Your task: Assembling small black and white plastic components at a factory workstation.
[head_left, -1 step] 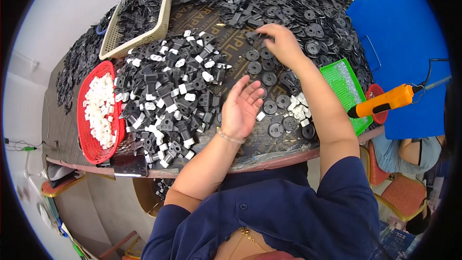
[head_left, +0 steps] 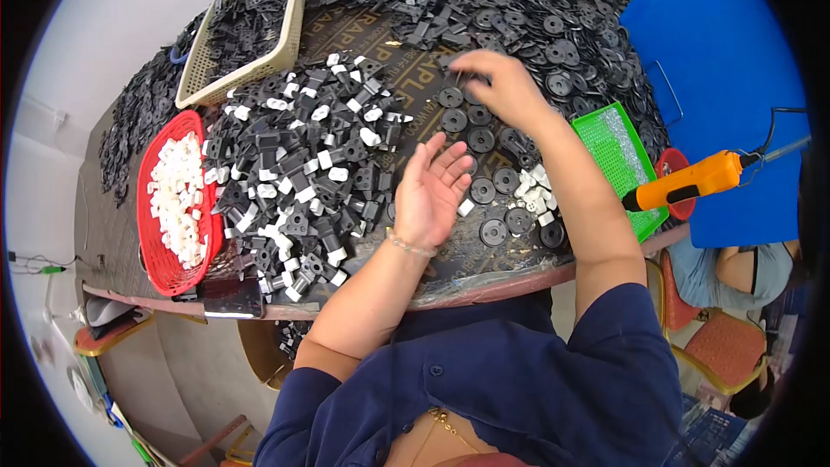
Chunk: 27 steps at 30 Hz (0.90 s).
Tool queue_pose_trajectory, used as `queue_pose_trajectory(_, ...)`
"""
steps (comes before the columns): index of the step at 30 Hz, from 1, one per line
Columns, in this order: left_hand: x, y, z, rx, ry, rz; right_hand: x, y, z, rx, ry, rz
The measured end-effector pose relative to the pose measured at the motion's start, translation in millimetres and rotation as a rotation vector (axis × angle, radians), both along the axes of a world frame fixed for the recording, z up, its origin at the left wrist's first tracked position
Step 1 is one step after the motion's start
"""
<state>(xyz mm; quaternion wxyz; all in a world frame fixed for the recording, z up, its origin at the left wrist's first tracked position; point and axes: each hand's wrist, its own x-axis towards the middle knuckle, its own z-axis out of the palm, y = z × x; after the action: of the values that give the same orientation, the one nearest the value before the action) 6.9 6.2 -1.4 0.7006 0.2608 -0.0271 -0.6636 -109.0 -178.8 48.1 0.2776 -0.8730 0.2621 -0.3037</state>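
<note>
My left hand (head_left: 435,195) is palm up above the table's near middle, fingers stretched out and nothing in it. It hovers between a heap of black parts with white blocks fitted (head_left: 298,151) and loose black discs (head_left: 480,139). Farther off, my right hand (head_left: 497,86) reaches over the far end of the discs. Its fingers and thumb curve apart, slightly blurred, with no held thing visible between them. Small black pieces lie under its fingertips. A little pile of white blocks (head_left: 536,195) sits under my right forearm.
A red basket of white blocks (head_left: 144,207) stands at left, a beige crate of black parts (head_left: 290,52) behind it. Black parts heap along the far side. At right are a green tray (head_left: 605,147), an orange electric screwdriver (head_left: 696,183) and a blue panel (head_left: 709,60).
My right hand has shifted slightly left and nearer to me, its fingers now more blurred. My left hand stays almost where it was, still open.
</note>
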Motion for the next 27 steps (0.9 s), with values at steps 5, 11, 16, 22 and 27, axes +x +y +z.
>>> queue_pose_trajectory(5,5,-1,-11,-0.077,0.115,-0.108,-38,49,20,0.135,0.014,0.116)
queue_pose_trajectory(11,4,-3,-4,-0.075,-0.057,-0.006,-78,50,10,0.085,0.447,-0.336)
queue_pose_trajectory(16,1,-3,-1,-0.116,-0.184,-0.021,-86,56,-22,0.007,0.489,-0.333)
queue_pose_trajectory(22,-2,-3,-3,-0.118,-0.256,-0.101,-79,65,4,0.269,0.023,-0.318)
queue_pose_trajectory(27,-3,-2,3,-0.165,-0.154,-0.239,-52,85,-6,-0.097,-0.323,-0.042)
